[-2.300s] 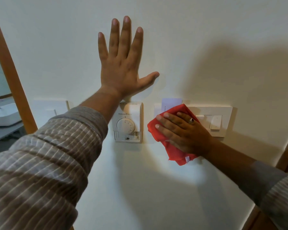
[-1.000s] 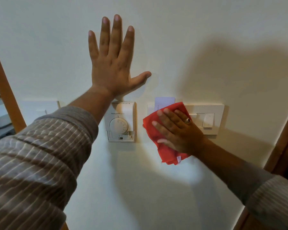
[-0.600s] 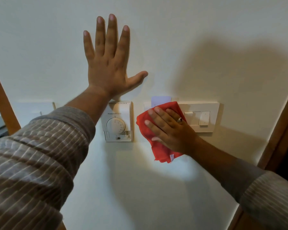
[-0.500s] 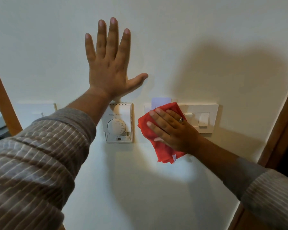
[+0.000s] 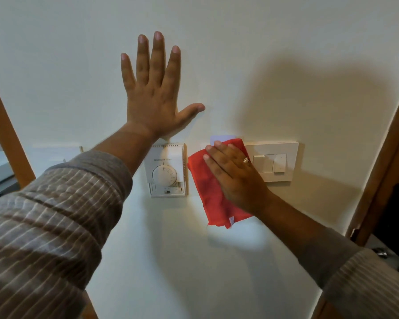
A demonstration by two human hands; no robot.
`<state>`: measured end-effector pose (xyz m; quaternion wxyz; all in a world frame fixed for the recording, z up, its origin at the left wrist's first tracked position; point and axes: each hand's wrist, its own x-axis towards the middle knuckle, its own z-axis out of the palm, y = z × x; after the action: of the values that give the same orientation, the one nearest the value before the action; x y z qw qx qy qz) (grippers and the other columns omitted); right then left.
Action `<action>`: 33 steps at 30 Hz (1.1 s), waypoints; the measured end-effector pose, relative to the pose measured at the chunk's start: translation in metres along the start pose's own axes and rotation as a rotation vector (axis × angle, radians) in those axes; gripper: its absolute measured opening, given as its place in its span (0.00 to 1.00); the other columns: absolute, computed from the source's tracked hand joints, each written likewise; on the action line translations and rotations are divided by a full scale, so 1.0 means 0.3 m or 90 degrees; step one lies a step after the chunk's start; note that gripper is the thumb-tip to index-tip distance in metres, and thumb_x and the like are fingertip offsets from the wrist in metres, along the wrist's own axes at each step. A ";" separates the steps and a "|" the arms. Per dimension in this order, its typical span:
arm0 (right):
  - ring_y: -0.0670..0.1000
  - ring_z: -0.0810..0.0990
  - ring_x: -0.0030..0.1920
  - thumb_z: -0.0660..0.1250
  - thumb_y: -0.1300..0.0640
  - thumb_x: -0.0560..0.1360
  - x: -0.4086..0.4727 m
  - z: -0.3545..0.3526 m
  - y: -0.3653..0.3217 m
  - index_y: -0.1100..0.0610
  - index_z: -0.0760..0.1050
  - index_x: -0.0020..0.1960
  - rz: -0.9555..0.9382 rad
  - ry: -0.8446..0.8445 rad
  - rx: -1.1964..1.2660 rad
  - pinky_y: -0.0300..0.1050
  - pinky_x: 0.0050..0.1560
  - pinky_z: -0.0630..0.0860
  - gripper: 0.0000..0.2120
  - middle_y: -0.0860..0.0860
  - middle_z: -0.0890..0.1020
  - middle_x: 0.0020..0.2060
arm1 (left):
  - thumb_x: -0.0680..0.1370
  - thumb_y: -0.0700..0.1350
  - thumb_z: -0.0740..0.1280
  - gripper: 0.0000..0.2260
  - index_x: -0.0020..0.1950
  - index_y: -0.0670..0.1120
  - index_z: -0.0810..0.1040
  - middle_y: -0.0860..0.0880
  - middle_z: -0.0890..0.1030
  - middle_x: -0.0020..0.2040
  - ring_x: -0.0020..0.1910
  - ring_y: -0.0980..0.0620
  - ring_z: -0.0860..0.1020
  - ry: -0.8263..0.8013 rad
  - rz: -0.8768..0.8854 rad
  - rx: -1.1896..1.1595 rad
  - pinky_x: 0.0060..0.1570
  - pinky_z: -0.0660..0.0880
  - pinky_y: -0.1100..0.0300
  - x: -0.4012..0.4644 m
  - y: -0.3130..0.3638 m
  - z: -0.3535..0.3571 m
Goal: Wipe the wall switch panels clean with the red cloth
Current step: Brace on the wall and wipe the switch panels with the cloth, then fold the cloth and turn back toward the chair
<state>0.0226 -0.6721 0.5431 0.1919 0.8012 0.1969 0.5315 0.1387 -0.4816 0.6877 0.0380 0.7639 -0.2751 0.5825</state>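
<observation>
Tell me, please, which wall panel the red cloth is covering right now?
The wide switch panel on the right; the red cloth overlaps its left end, while the dial thermostat sits uncovered.

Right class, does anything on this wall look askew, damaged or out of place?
Nothing stands out. The thermostat and switch panel sit square and intact. The right hand presses the red cloth flat on the panel's left part; the left hand rests open on the wall.

I see a red cloth [image 5: 207,187] against a pale cream wall [image 5: 263,54], a white switch panel [image 5: 283,162], a white dial thermostat [image 5: 167,171], brown-and-white striped sleeves [image 5: 51,215], and orange-brown wooden door frames [image 5: 7,143].
</observation>
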 end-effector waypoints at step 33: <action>0.53 0.83 0.51 0.68 0.50 0.79 0.292 -0.200 -1.244 0.50 0.74 0.58 1.095 -0.151 0.781 0.57 0.55 0.82 0.09 0.52 0.83 0.53 | 0.82 0.52 0.66 0.10 0.54 0.54 0.86 0.48 0.89 0.52 0.51 0.49 0.88 -0.479 -0.844 -1.094 0.43 0.84 0.59 -1.184 -0.509 -0.421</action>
<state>-0.0433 -0.3041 0.4398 -0.6669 0.6777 -0.2213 0.2167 0.0393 -0.1712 0.4445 0.7614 0.6060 -0.1191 -0.1973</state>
